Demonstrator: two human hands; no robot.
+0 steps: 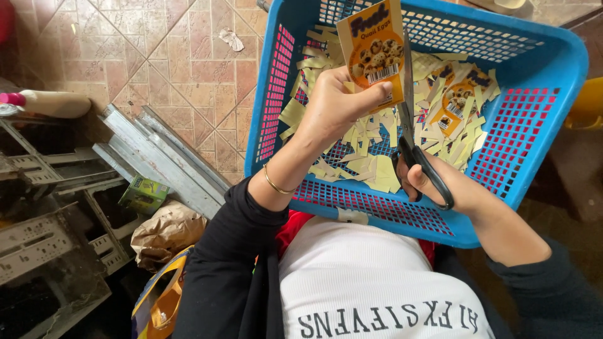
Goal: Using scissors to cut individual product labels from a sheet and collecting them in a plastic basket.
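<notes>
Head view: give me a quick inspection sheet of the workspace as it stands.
Surface: blue basket on the lap, over tiled floor.
Job's things: printed yellow label; scissors; cut paper strips.
Clutter: crumpled brown bag, small green box.
Grips: left hand pinches the label; right hand works the scissors.
Cables: nothing seen.
Surroundings: grey metal channels, white bottle.

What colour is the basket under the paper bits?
Blue, with pink mesh panels; the basket shows best in the head view.
</notes>
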